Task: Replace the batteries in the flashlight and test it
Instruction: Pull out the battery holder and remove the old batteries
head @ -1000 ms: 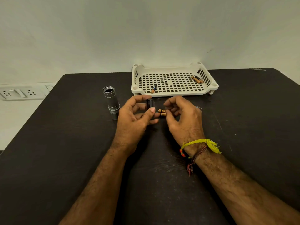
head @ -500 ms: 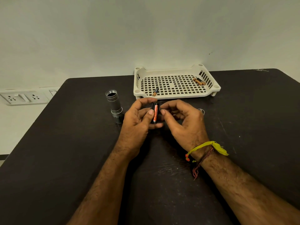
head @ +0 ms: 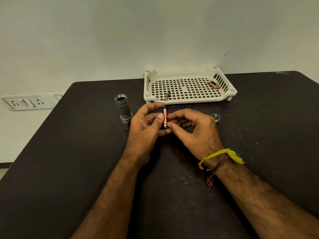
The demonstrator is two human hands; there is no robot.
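Observation:
My left hand [head: 146,125] grips a black battery holder [head: 162,118] upright above the dark table, with an orange battery [head: 165,116] seated in it. My right hand [head: 193,130] pinches the lower end of that battery with thumb and forefinger. The silver flashlight body [head: 123,108] stands open end up, just left of my left hand. Its tail cap [head: 215,117] lies on the table right of my right hand.
A cream perforated tray [head: 186,100] sits behind my hands, holding one battery [head: 167,96] at its front left and two batteries [head: 214,85] at its back right. Wall sockets [head: 25,102] lie off the table's left edge.
The holder went from lying sideways between my hands to standing upright with the orange battery facing me. My right fingers moved to the battery's lower end.

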